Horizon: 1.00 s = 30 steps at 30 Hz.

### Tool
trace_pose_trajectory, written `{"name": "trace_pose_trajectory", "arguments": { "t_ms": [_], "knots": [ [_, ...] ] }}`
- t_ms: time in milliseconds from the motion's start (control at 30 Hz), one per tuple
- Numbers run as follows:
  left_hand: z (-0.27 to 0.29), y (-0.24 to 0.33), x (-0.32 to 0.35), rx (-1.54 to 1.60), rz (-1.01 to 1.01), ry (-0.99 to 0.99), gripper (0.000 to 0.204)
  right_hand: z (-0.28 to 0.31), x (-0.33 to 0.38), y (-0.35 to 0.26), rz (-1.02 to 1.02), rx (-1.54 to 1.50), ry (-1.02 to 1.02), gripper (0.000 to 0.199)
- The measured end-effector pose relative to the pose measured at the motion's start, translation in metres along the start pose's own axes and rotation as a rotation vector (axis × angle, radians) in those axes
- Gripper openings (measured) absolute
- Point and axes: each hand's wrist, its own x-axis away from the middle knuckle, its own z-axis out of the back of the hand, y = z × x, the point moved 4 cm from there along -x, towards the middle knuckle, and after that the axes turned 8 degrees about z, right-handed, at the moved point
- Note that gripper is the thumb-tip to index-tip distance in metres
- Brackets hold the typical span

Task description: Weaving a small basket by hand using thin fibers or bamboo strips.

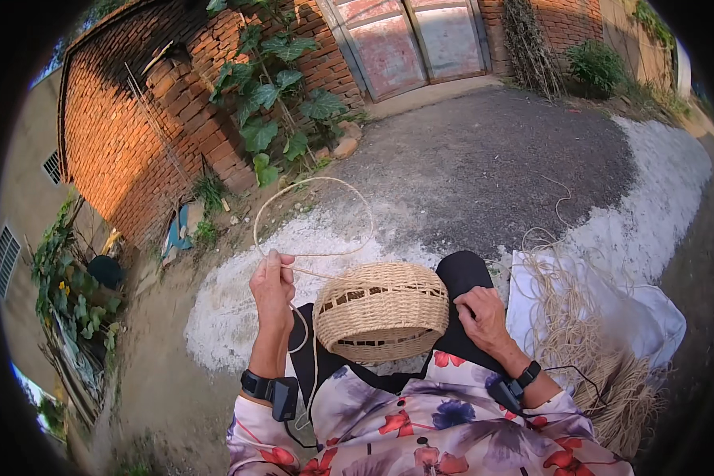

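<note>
- Pale straw is the material of everything in hand here: I see a half-woven basket lying on its side on the lap, in the near middle, with its mouth turned toward the left and near side.
- My left hand is lifted to the left of the basket and pinched shut on a straw strand. The strand rises in a wide loop toward the far side and comes back to the fingers. I judge it is held up so that the loop stays free and does not tangle.
- From the same hand a thinner part of the strand hangs down beside the basket mouth.
- My right hand rests on the right side of the basket, against the dark cloth over the knee. The fingers are curled on the basket wall; it seems to steady the basket, but a full grip I cannot confirm.
- On the right, a bundle of loose straw lies on a white sheet, close by, probably for easy reach.
- Both wrists carry a black band with a small device.
- Far behind are a brick wall, a leafy plant and a metal gate.
</note>
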Motion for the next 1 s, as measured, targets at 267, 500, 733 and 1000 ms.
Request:
{"name": "trace_pose_trajectory", "arguments": {
  "t_ms": [267,500,733,1000],
  "knots": [
    [0.042,-0.039,0.000,-0.705,-0.027,-0.039,0.039,-0.017,-0.048,-0.030,-0.139,-0.401,-0.069,0.010],
    [-0.036,-0.027,0.032,-0.995,-0.422,-0.269,0.027,-0.043,-0.074,-0.042,0.085,-0.306,-0.149,0.013],
    [-0.037,-0.021,0.047,-0.994,-0.504,-0.409,0.011,-0.042,-0.077,-0.023,0.041,-0.521,-0.315,0.016],
    [-0.035,-0.018,0.060,-1.015,-0.306,-0.478,0.011,-0.048,-0.085,-0.035,0.001,-0.584,-0.292,0.018]
  ]
}}
